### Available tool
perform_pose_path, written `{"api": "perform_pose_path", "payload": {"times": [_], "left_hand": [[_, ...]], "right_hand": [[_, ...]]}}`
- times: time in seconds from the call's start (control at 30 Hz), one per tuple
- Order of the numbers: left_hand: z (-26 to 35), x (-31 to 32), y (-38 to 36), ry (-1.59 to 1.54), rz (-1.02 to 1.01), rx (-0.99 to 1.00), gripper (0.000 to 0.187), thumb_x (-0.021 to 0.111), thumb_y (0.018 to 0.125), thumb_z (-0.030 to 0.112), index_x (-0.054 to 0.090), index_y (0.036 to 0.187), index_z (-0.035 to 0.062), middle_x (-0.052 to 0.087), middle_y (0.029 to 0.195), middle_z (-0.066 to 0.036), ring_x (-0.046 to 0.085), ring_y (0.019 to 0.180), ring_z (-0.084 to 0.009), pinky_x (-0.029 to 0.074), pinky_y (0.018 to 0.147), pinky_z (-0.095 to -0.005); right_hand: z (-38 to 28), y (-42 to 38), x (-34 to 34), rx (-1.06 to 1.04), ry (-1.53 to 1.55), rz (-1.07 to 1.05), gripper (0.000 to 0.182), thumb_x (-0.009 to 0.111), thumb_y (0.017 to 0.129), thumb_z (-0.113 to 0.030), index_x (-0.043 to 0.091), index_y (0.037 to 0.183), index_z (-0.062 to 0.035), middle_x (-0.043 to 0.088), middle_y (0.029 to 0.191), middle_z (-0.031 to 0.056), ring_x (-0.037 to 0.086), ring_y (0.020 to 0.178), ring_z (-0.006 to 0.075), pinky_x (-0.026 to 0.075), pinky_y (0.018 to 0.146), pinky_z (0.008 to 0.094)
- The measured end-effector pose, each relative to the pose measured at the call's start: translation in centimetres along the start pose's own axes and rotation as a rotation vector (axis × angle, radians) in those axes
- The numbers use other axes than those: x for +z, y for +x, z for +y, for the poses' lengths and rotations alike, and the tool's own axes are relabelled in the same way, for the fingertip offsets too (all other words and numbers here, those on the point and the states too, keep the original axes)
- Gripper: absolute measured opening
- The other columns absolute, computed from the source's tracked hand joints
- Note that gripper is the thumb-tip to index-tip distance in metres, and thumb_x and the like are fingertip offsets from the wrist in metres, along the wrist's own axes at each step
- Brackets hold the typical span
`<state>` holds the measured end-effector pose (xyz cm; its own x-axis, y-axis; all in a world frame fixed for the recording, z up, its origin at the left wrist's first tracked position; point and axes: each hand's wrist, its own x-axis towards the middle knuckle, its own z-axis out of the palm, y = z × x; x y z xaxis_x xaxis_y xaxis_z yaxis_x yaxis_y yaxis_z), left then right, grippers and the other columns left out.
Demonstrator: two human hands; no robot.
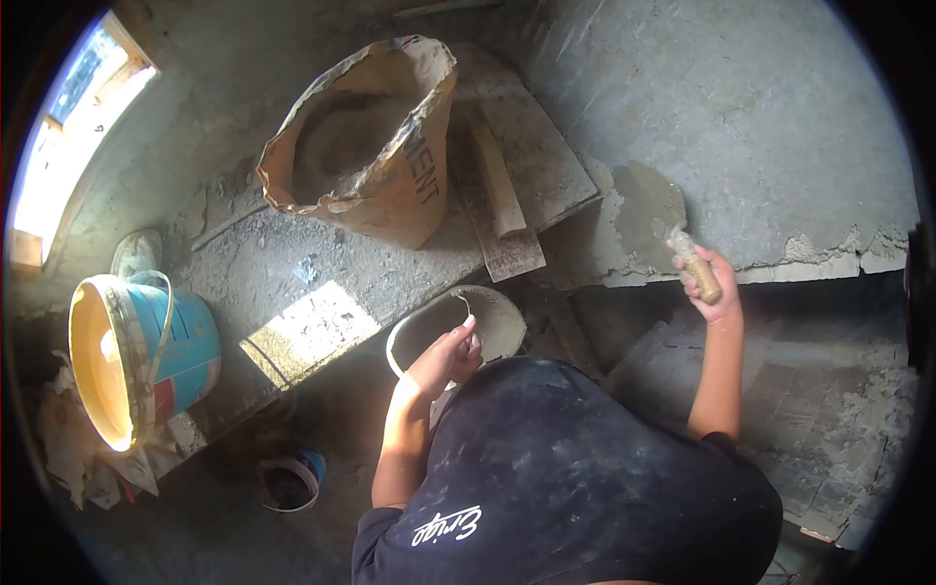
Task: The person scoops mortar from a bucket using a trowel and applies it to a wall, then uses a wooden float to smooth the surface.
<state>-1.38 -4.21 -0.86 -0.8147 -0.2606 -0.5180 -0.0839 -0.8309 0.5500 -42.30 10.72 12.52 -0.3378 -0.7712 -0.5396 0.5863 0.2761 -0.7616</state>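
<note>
My right hand (715, 285) is wrapped round the wooden handle of a trowel (700, 273), whose neck is crusted with mortar. Its blade is hard to tell apart from the dark, wet mortar patch (645, 203) on the grey surface there. Close to my body, my left hand (447, 359) has its fingers closed on the thin wire handle of a bucket (502, 317). Grey residue coats the inside of this bucket, and my forearm and shirt hide part of it.
An open paper cement bag (414, 185) stands on the dusty ledge, beside wooden boards (499, 185). At left, a blue bucket (185, 336) lies tilted with its mouth outward. A small bucket (292, 483) sits lower down. The grey slab's broken edge (799, 268) runs along the right.
</note>
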Motion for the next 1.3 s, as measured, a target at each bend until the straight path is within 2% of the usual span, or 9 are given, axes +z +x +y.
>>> {"api": "perform_pose_path", "payload": {"times": [0.13,0.23,0.4,0.5,0.53,0.67,0.97,1.17,1.3], "left_hand": [[0.1,0.1,-0.2,0.001,0.017,-0.025,0.052,0.038,0.100,0.050,0.042,0.067,0.0101,0.024,0.052,0.007,0.017,0.045,-0.0053,0.013,0.042,-0.0236],[0.1,-0.5,-0.4,-0.070,0.012,-0.046,0.048,0.047,0.098,0.049,0.044,0.068,0.0119,0.032,0.056,0.004,0.029,0.049,-0.0079,0.020,0.047,-0.0233],[-0.6,-0.8,-0.3,-0.122,0.074,-0.056,0.038,0.046,0.099,0.043,0.045,0.078,0.0122,0.035,0.061,0.004,0.028,0.050,-0.0074,0.019,0.047,-0.0233],[0.1,-0.2,-0.9,-0.135,0.003,-0.051,0.037,0.045,0.099,0.042,0.047,0.079,0.0118,0.036,0.061,0.005,0.029,0.050,-0.0067,0.019,0.047,-0.0229],[0.2,0.1,-0.9,-0.124,-0.001,-0.062,0.037,0.045,0.099,0.042,0.047,0.079,0.0118,0.036,0.061,0.005,0.029,0.050,-0.0067,0.019,0.047,-0.0229],[0.3,0.8,-0.5,-0.078,0.071,-0.069,0.037,0.045,0.099,0.042,0.048,0.080,0.0116,0.037,0.062,0.005,0.030,0.050,-0.0064,0.021,0.047,-0.0227],[0.0,1.3,-0.8,-0.065,0.058,-0.025,0.042,0.045,0.099,0.044,0.047,0.075,0.0097,0.033,0.057,0.007,0.025,0.046,-0.0052,0.017,0.044,-0.0239],[-0.2,0.8,-1.1,-0.038,0.119,-0.014,0.040,0.046,0.099,0.043,0.049,0.075,0.0110,0.035,0.059,0.007,0.030,0.050,-0.0055,0.020,0.047,-0.0226],[-0.7,0.8,-0.8,0.051,0.173,0.062,0.045,0.041,0.099,0.048,0.044,0.071,0.0122,0.031,0.056,0.007,0.024,0.048,-0.0058,0.017,0.045,-0.0235]], "right_hand": [[5.2,1.2,0.0,0.048,-0.076,-0.054,0.054,0.055,0.088,-0.022,0.042,0.136,-0.0002,0.058,0.102,0.0112,0.057,0.071,0.0159,0.051,0.056,0.0299],[11.2,2.3,-1.2,0.259,-0.060,0.085,0.042,0.058,0.087,-0.029,0.051,0.121,-0.0042,0.058,0.084,0.0059,0.056,0.062,0.0135,0.047,0.050,0.0278],[16.9,2.2,-1.4,-0.049,-0.549,0.261,0.035,0.075,0.082,-0.027,0.055,0.101,-0.0055,0.055,0.073,0.0002,0.053,0.055,0.0075,0.047,0.048,0.0251],[15.4,2.6,-3.6,-0.041,-0.815,0.470,0.037,0.076,0.079,-0.023,0.057,0.101,-0.0006,0.063,0.080,0.0069,0.060,0.064,0.0180,0.050,0.054,0.0327],[16.6,4.0,-6.8,-0.240,-1.045,0.499,0.039,0.074,0.079,-0.024,0.056,0.102,0.0022,0.066,0.084,0.0183,0.064,0.069,0.0331,0.051,0.063,0.0416],[15.9,4.0,-5.6,-0.623,-1.315,0.642,0.041,0.069,0.084,-0.033,0.056,0.103,0.0007,0.064,0.087,0.0284,0.060,0.086,0.0471,0.048,0.070,0.0505],[13.0,6.7,-4.2,-0.613,-1.459,0.821,0.042,0.060,0.089,-0.036,0.052,0.107,0.0000,0.064,0.091,0.0270,0.061,0.088,0.0458,0.047,0.074,0.0527],[16.8,9.9,-6.2,-0.250,-1.452,0.679,0.045,0.062,0.086,-0.036,0.053,0.112,0.0001,0.065,0.098,0.0276,0.061,0.096,0.0450,0.048,0.083,0.0520],[17.8,9.2,-4.9,-0.389,-1.458,0.674,0.045,0.062,0.087,-0.036,0.054,0.111,0.0014,0.063,0.096,0.0308,0.060,0.094,0.0471,0.047,0.079,0.0530]]}}
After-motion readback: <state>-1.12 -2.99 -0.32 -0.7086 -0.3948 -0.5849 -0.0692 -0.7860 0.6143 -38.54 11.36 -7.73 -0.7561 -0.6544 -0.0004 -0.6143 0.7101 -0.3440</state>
